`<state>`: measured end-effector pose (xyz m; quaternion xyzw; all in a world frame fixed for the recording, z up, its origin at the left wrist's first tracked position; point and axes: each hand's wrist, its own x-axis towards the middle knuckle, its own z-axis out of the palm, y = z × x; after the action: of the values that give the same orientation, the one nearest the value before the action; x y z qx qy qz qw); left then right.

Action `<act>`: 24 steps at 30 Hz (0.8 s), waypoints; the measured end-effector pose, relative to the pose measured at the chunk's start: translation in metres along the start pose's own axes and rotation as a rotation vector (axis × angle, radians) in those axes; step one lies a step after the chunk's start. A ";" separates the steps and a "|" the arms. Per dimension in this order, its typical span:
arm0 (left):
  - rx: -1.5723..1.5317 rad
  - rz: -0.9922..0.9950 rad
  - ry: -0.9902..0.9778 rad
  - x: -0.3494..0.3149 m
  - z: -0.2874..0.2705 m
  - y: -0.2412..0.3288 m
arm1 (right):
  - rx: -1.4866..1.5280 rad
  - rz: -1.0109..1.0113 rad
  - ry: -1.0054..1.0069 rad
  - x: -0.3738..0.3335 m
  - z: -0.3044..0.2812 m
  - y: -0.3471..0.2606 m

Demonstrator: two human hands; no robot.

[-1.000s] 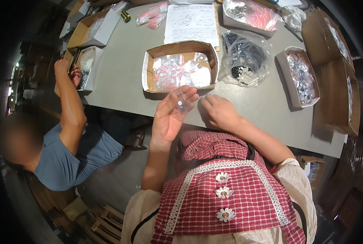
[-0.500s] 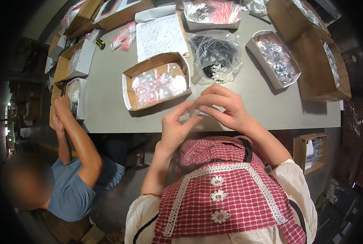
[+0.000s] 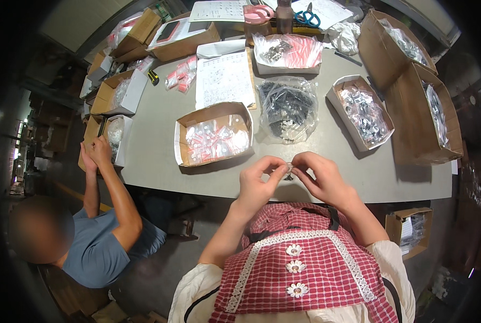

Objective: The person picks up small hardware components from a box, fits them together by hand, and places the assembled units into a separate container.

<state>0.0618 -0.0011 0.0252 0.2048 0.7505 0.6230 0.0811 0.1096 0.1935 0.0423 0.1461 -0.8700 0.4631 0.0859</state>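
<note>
Over the near edge of the table, my left hand [image 3: 259,183] and my right hand [image 3: 322,176] are close together, thumbs and fingertips pinched. Between them they hold a small clear plastic bag [image 3: 289,169], with something small and dark at its lower end that I cannot make out. Just beyond my hands lies a large clear bag of black parts [image 3: 288,107], with some pale pieces among them. To its left, an open carton [image 3: 182,160] holds several small clear bags with red strips and round pale pieces.
A white box of small metallic-looking parts [image 3: 361,116] and tall cardboard boxes [image 3: 412,107] stand right. At the back are a box of red-edged bags [image 3: 289,70], printed sheets [image 3: 224,75] and blue-handled scissors [image 3: 307,19]. On the left, a co-worker [image 3: 103,237] reaches toward boxes.
The view has shifted, showing more of the table's far side. My hands have drawn level, fingertips together at the small bag, its dark contents now visible. The co-worker's hands have moved slightly apart.
</note>
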 end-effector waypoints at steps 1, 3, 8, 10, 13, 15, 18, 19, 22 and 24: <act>-0.006 0.013 -0.015 0.002 0.003 0.001 | 0.030 0.041 0.041 -0.003 0.000 -0.001; 0.018 0.042 -0.045 0.006 0.007 0.002 | 0.074 0.096 0.082 -0.005 -0.001 0.000; 0.205 0.192 -0.093 0.015 0.012 0.002 | 0.215 0.153 -0.012 -0.009 -0.002 0.011; 0.242 0.245 -0.107 0.018 0.012 0.002 | 0.236 0.169 -0.056 -0.009 -0.005 0.014; 0.179 0.252 -0.124 0.020 0.012 0.001 | 0.243 0.199 -0.102 -0.006 -0.010 0.011; 0.195 0.400 -0.092 0.022 0.014 0.002 | 0.277 0.220 -0.114 -0.004 -0.011 0.009; 0.193 0.438 -0.062 0.026 0.016 0.006 | 0.349 0.261 -0.160 -0.005 -0.013 0.020; 0.189 0.408 -0.043 0.029 0.016 0.007 | 0.446 0.347 -0.165 -0.005 -0.014 0.025; 0.160 0.206 0.051 0.037 0.017 0.001 | 0.654 0.497 -0.062 -0.004 -0.020 0.037; 0.302 0.172 0.158 0.043 0.011 -0.017 | 0.676 0.446 0.163 0.001 -0.031 0.040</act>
<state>0.0236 0.0241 0.0118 0.2283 0.8193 0.5222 -0.0632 0.0959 0.2404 0.0284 -0.0633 -0.6697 0.7400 -0.0007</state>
